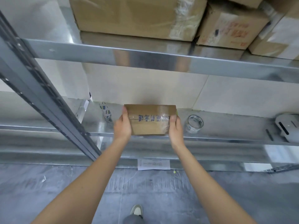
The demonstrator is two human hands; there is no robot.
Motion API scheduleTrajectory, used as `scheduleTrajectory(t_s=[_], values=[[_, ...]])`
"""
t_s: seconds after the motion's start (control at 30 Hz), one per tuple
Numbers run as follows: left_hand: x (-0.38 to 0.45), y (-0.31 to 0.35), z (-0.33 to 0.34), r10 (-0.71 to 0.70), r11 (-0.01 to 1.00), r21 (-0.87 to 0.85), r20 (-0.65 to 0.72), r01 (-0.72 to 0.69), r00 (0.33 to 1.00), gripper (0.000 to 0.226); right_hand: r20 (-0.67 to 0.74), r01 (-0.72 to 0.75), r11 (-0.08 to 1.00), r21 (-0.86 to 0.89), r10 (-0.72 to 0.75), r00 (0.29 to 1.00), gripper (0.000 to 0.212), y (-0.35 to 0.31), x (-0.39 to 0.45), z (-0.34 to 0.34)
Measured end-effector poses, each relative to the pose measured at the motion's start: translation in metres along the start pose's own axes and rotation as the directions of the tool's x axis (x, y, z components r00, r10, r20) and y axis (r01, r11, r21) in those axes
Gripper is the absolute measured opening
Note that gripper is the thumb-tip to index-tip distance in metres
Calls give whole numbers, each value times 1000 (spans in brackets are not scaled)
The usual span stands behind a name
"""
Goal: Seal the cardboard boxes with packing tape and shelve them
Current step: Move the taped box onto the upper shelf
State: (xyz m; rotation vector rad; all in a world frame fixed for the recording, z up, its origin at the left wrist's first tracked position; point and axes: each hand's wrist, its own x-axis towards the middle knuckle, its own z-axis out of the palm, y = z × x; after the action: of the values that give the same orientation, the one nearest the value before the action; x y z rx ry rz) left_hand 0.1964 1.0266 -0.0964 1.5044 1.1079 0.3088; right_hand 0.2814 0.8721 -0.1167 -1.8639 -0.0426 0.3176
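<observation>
A small brown cardboard box (pixel 149 120) sits on the metal shelf (pixel 226 126), a strip of clear printed tape running across its top seam. My left hand (pixel 123 126) grips the box's left side, thumb on top. My right hand (pixel 175 128) grips the right side, thumb pressed on the tape end. A roll of clear packing tape (pixel 194 124) stands on the shelf just right of the box. A second printed tape roll (pixel 106 113) lies to the left of it.
Several larger cardboard boxes (pixel 134 16) fill the shelf above, behind a steel beam (pixel 145 57). A slanted rack upright (pixel 40 97) crosses the left. A white device (pixel 286 126) sits at the shelf's right end. A paper label (pixel 153 164) hangs below; grey floor and my shoe (pixel 136 210) lie beneath.
</observation>
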Motion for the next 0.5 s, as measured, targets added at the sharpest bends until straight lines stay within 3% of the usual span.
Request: scheduleTrajectory(t_s=[0.1, 0.23, 0.5], values=[[-36, -4, -1, -55, 996, -66, -2, 55, 998, 83, 1, -23, 1000, 9, 23, 1000, 44, 6, -25, -18], [-83, 2, -3, -14, 994, -112, -2, 13, 1000, 77, 15, 4, 999, 41, -5, 1000, 48, -2, -63, -50], [-184, 51, -11, 121, 970, -206, -64, -132, 991, 77, -7, 229, 963, 143, -231, 973, 53, -58, -128, -130]])
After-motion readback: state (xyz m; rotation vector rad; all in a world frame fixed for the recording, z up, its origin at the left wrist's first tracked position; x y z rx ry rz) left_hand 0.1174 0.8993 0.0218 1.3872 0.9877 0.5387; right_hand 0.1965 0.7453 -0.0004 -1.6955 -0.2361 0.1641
